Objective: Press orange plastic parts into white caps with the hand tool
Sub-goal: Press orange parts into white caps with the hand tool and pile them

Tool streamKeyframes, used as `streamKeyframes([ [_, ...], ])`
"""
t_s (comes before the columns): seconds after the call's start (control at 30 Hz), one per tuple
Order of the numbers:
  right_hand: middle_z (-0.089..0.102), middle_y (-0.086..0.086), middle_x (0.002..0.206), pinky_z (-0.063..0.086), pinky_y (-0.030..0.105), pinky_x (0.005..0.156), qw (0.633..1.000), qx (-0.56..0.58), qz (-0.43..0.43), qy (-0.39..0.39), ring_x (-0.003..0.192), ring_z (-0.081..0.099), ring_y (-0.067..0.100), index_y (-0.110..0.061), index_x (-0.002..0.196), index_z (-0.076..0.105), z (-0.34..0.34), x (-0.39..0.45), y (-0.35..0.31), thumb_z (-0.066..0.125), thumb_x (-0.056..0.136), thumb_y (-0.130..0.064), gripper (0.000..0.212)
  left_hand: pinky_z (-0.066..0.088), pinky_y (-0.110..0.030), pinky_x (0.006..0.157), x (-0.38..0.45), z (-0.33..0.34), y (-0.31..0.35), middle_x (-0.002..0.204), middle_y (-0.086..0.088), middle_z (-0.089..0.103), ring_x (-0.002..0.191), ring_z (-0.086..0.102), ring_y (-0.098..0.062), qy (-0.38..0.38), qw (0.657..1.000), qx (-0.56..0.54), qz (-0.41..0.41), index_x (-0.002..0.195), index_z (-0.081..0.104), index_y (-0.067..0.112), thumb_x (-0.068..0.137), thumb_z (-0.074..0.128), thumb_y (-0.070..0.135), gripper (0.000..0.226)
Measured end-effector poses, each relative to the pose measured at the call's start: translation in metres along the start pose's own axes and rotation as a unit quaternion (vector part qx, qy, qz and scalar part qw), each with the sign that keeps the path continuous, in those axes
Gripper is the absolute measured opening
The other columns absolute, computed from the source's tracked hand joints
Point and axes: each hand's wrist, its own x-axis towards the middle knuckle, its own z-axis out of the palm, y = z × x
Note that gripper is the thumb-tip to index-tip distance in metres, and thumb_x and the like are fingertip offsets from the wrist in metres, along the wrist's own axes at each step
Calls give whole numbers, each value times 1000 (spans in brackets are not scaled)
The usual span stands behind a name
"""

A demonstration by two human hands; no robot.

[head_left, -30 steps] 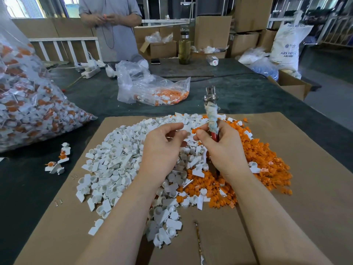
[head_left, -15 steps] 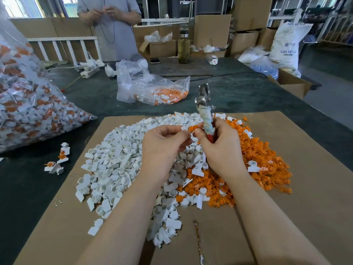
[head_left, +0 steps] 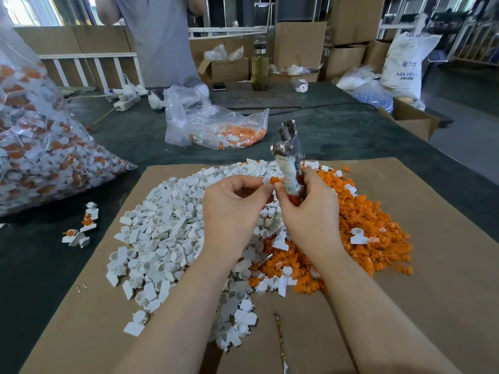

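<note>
A heap of white caps covers the left of a cardboard sheet, and a heap of orange plastic parts lies to its right. My left hand pinches a white cap with an orange part seated in it, held up above the heaps. My right hand grips the hand tool by its cloth-wrapped handle, metal jaws pointing up, and its fingertips touch the cap too.
A big clear bag of assembled pieces lies at the left, with a few loose ones beside it. A smaller plastic bag sits beyond the heaps. A person stands across the dark table, near a bottle and boxes.
Both hands rose off the heaps and came together. The orange part now shows in the cap between my fingertips, and the tool's jaws tilted slightly.
</note>
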Motion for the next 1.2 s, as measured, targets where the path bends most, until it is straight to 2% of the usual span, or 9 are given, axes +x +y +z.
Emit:
streamKeyframes([
  [0.1, 55, -19, 74, 39, 18, 56, 1000, -4, 3, -6, 63, 54, 2, -18, 94, 60, 1, 1, 1, 69, 89, -28, 15, 61, -33, 74, -1, 0, 0, 72, 8, 75, 73, 73, -12, 4, 999, 28, 19, 77, 74, 30, 79, 82, 20, 13],
  [0.3, 58, -17, 79, 49, 25, 62, 999, -5, 2, -34, 72, 60, 6, -20, 93, 58, -1, 1, -1, 69, 89, -24, 12, 52, -11, 60, -2, 0, 0, 69, 15, 73, 66, 69, -2, 14, 997, 55, 43, 73, 71, 33, 79, 80, 19, 18],
  [0.4, 59, -14, 81, 50, 28, 64, 998, -9, 4, -58, 75, 61, 9, -17, 96, 60, -3, 2, -1, 68, 88, -20, 12, 55, -15, 62, -1, 1, -1, 69, 12, 73, 67, 70, -5, 22, 997, 55, 43, 75, 73, 29, 81, 79, 23, 11],
  [0.57, 50, -17, 67, 33, 14, 53, 992, 18, 19, -122, 58, 50, 3, -24, 90, 55, -7, 3, -3, 65, 88, -17, 12, 58, -22, 64, 2, -2, -5, 69, 13, 73, 65, 70, -7, 37, 997, 46, 42, 75, 71, 28, 82, 79, 22, 12],
  [0.63, 56, -12, 71, 37, 20, 52, 985, 53, 41, -159, 63, 54, 6, -19, 92, 60, -13, 6, -5, 64, 88, -16, 7, 60, -28, 69, 4, -4, -6, 70, 10, 73, 67, 72, -7, 41, 998, 26, 36, 77, 71, 25, 83, 79, 20, 11],
  [0.73, 65, 2, 81, 48, 31, 65, 967, 88, 77, -225, 70, 59, 14, -13, 96, 64, -25, 10, -3, 66, 86, -13, 10, 60, -36, 76, 7, -7, -7, 72, 6, 75, 72, 74, -11, 42, 999, -1, 30, 80, 72, 21, 84, 77, 18, 7],
  [0.9, 64, 22, 106, 46, 56, 92, 943, 68, 100, -310, 97, 61, 36, -9, 104, 65, -35, 11, -3, 71, 84, -20, 24, 59, -30, 74, 10, -11, -7, 72, 2, 75, 73, 74, -14, 46, 997, -42, 35, 82, 71, 17, 86, 74, 12, 7],
  [0.97, 64, 20, 107, 44, 55, 93, 938, 65, 111, -322, 98, 60, 35, -10, 105, 62, -35, 11, -3, 71, 85, -20, 24, 57, -25, 71, 12, -12, -6, 71, 3, 74, 72, 74, -14, 48, 997, -51, 37, 82, 70, 17, 87, 73, 10, 9],
  [1.2, 65, 11, 85, 48, 52, 82, 921, 55, 90, -374, 75, 59, 21, -12, 93, 62, -39, 13, -4, 69, 86, -17, 11, 55, -18, 67, 13, -13, -5, 70, 4, 73, 69, 72, -11, 41, 995, -78, 41, 84, 70, 13, 88, 71, 7, 7],
])
